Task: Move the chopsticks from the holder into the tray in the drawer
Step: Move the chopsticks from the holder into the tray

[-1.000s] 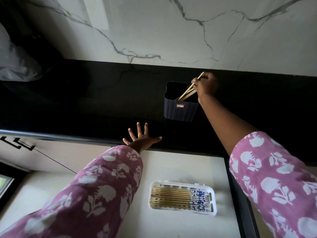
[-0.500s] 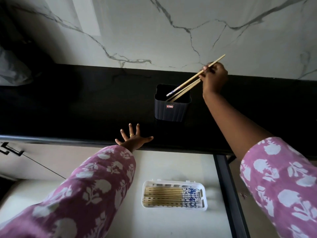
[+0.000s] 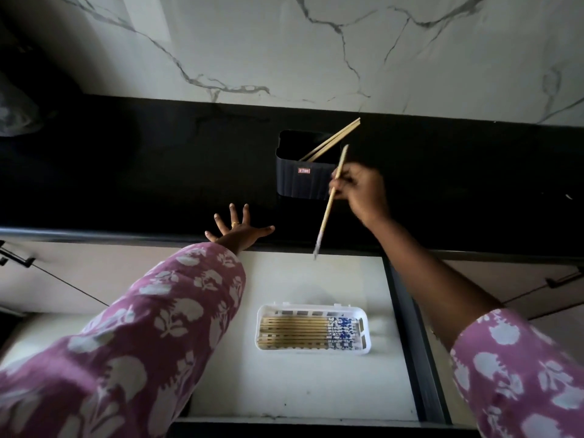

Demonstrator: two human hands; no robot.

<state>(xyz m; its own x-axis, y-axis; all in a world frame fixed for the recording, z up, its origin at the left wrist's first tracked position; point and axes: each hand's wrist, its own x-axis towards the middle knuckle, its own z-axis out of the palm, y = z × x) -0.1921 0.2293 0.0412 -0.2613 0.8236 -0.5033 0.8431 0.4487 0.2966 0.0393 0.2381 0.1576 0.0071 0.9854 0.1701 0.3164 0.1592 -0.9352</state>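
Head view. The black ribbed holder (image 3: 305, 178) stands on the black countertop (image 3: 126, 172), just in front of the veined marble wall (image 3: 284, 49). Several plain wooden chopsticks (image 3: 331, 140) lean inside it, their upper ends projecting past its right rim. Just right of the holder, the right hand (image 3: 360, 192) pinches a single chopstick (image 3: 330, 203) near its upper third; the stick hangs steeply, its patterned tip pointing down towards the open drawer (image 3: 294, 374) in front of the holder. Left of the holder, the left hand (image 3: 237, 230) lies flat on the countertop edge with fingers spread, holding nothing; a ring shows on one finger. Both sleeves are pink with white flowers. In the drawer, directly in front of the holder, the white tray (image 3: 313, 352) contains a row of chopsticks (image 3: 297, 333) laid side by side, their blue-patterned ends to the right.
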